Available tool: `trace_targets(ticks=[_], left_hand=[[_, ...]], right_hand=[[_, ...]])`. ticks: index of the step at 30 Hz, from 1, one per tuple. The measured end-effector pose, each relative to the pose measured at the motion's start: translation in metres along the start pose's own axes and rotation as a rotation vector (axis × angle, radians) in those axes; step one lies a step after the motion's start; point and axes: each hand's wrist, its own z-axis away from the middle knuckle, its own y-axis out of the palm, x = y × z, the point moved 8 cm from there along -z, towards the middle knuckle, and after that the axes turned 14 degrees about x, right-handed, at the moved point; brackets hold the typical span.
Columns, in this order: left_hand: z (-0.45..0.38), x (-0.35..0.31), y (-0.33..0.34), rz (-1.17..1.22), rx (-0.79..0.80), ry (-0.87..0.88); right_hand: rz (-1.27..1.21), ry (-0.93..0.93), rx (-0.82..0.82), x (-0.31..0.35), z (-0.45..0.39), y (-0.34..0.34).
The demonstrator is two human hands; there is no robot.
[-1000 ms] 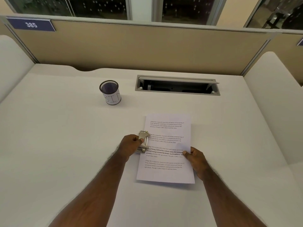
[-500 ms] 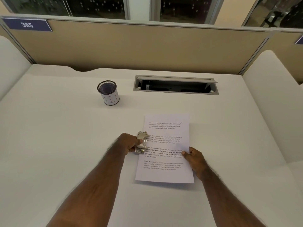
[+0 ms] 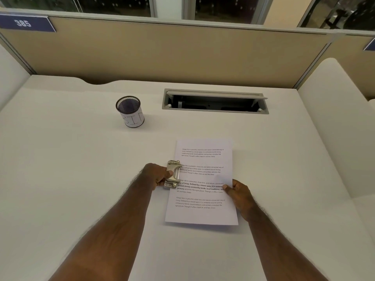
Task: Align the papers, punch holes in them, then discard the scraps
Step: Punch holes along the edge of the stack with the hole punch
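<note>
A stack of printed white papers (image 3: 205, 213) lies flat on the white desk (image 3: 71, 169), a little right of centre. A small metal hole punch (image 3: 172, 174) sits over the middle of the papers' left edge. My left hand (image 3: 155, 175) grips the punch from its left side, thumb on top. My right hand (image 3: 237, 192) pinches the papers' right edge, level with the bold text. A black mesh cup (image 3: 130, 111) with a white label reading "BIN" stands upright at the back left.
An open grey cable tray (image 3: 215, 101) is sunk into the desk behind the papers. Beige partition walls (image 3: 162, 53) close off the back, and white padded side panels (image 3: 332, 118) rise at left and right.
The punch has settled flatter onto the papers' left edge under my left hand. My right hand keeps its hold on the right edge. The papers have hardly moved.
</note>
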Motion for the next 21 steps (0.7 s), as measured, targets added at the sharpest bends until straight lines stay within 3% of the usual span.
trace_targets(ticks=[12,17,21], left_hand=[[0.03,-0.014,-0.013,-0.071,0.006,0.227],[0.043,-0.023,-0.057,-0.1,-0.128,0.328],[0.046,-0.014,-0.091,-0.17,-0.282,0.313]], right_hand=[[-0.035,0.012,-0.03,0.002,0.004,-0.002],[-0.039,0.023,-0.056,0.001,0.005,-0.005],[-0.02,0.027,-0.054,0.0,0.004,-0.006]])
